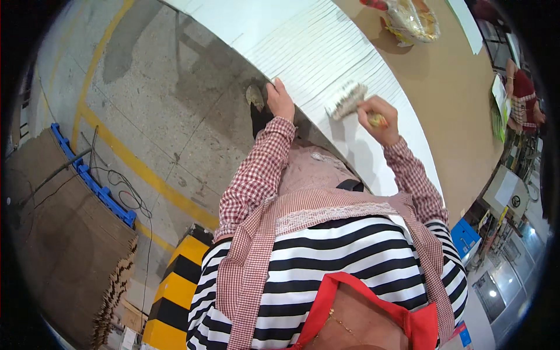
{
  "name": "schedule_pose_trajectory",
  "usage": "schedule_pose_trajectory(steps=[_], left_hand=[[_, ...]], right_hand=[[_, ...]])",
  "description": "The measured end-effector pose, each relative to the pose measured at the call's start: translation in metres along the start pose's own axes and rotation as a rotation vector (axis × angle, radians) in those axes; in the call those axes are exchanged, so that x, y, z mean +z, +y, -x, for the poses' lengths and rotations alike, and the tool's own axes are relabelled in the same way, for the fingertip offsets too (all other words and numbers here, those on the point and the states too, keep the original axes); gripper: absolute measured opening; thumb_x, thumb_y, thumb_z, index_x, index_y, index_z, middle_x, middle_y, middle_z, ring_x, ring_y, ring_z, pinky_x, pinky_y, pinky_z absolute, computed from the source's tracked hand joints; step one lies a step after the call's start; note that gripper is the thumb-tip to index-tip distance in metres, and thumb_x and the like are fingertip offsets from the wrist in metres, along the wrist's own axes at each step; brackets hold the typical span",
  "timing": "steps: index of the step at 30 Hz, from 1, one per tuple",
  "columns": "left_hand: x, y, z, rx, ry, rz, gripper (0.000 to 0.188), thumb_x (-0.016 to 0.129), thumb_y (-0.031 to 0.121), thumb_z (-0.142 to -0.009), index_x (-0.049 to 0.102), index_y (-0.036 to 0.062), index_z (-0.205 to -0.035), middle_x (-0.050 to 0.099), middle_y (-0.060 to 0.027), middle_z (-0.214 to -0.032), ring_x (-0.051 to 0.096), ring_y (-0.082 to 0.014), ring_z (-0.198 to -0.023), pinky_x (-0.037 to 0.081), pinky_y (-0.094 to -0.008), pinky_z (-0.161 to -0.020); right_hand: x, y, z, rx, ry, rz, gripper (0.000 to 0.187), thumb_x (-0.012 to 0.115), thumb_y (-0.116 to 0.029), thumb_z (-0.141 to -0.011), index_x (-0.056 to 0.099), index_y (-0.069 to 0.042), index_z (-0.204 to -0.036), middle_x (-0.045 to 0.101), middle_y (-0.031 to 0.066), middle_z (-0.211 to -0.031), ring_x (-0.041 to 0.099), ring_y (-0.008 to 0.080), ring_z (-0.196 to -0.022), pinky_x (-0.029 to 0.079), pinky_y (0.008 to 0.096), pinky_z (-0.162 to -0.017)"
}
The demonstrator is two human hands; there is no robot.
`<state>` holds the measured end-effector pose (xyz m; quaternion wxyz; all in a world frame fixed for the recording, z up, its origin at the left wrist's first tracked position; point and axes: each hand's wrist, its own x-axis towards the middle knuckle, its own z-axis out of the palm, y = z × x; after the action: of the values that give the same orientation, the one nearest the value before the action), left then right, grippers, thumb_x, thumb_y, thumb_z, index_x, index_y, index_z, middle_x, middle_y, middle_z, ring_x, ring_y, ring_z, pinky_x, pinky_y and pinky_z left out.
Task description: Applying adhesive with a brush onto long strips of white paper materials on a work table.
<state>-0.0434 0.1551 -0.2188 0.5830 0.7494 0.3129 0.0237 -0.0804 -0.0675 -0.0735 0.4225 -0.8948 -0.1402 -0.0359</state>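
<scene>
Curled firmly shut, the fingers of my right hand (pixel 380 119) wrap the handle of a broad, flat brush (pixel 350 100) with pale, paint-caked bristles, between 1 and 2 o'clock from the middle of my view. A yellow bit of the handle with a touch of red shows at my grip, and the brush head points toward 10 o'clock from my knuckles, over the white sheets (pixel 315 46) that lie overlapped in a long, narrow-stepped band; I cannot tell whether the bristles press on them or sit just above. At 12 o'clock my left hand (pixel 281 101) is at the near edge of that white band, its fingers partly hidden, so I cannot tell how far they close or whether they pinch the edge. Beyond the sheets, toward 2 o'clock, spreads a flat brown tabletop (pixel 466 105), and at 1 o'clock on it stands a rounded container wrapped in clear plastic (pixel 417 23), something red beside its rim. Out at 2 o'clock another person in red checks (pixel 522 96) is near the view's rim. Brown stacked cardboard (pixel 70 233) fills 8 o'clock beside a blue plastic pallet (pixel 90 178) at 9, and a yellow-and-black striped block (pixel 178 280) stands between 7 and 8.
</scene>
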Motion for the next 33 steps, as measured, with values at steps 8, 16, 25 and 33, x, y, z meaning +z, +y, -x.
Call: schedule_pose_trajectory(steps=[8, 16, 25, 33], left_hand=[[-0.02, 0.036, -0.012, -0.175, 0.007, 0.117, 0.071, 0.02, 0.055, -0.097, 0.032, -0.0045, -0.134, 0.038, -0.0228, -0.139, 0.041, -0.0376, -0.123, 0.036, -0.0424, -0.099], [-0.016, 0.068, -0.025, -0.175, 0.13, 0.08, 0.068, 0.021, 0.051, -0.099, 0.039, -0.0079, -0.128, 0.046, -0.0308, -0.128, 0.045, -0.042, -0.119, 0.037, -0.0453, -0.101], [-0.008, 0.069, -0.012, -0.052, 0.146, 0.032, 0.062, 0.022, 0.042, -0.101, 0.042, -0.0116, -0.126, 0.05, -0.0335, -0.123, 0.049, -0.0444, -0.115, 0.041, -0.0446, -0.097], [-0.007, 0.07, -0.009, -0.035, 0.086, 0.035, 0.062, 0.021, 0.042, -0.101, 0.043, -0.0114, -0.124, 0.053, -0.0331, -0.119, 0.05, -0.0449, -0.113, 0.042, -0.046, -0.095]], right_hand=[[-0.061, -0.015, -0.008, 0.381, 0.369, -0.595, 0.014, 0.057, -0.012, -0.09, 0.055, -0.001, -0.1, 0.059, 0.0123, -0.113, 0.061, 0.0149, -0.075, 0.052, 0.0288, -0.07], [-0.103, -0.023, -0.039, 0.48, 0.455, -0.955, 0.019, 0.054, -0.019, -0.095, 0.055, -0.003, -0.105, 0.061, 0.0161, -0.114, 0.065, 0.0184, -0.081, 0.055, 0.031, -0.075], [-0.056, -0.022, -0.113, 0.181, 0.128, -0.367, 0.013, 0.063, -0.01, -0.087, 0.064, 0.0, -0.094, 0.066, 0.0084, -0.1, 0.059, 0.0109, -0.089, 0.048, 0.0234, -0.079], [-0.031, -0.01, -0.116, 0.164, 0.086, -0.148, 0.013, 0.069, -0.009, -0.078, 0.061, 0.0, -0.078, 0.057, 0.0015, -0.072, 0.052, 0.0072, -0.068, 0.041, 0.0225, -0.058]])
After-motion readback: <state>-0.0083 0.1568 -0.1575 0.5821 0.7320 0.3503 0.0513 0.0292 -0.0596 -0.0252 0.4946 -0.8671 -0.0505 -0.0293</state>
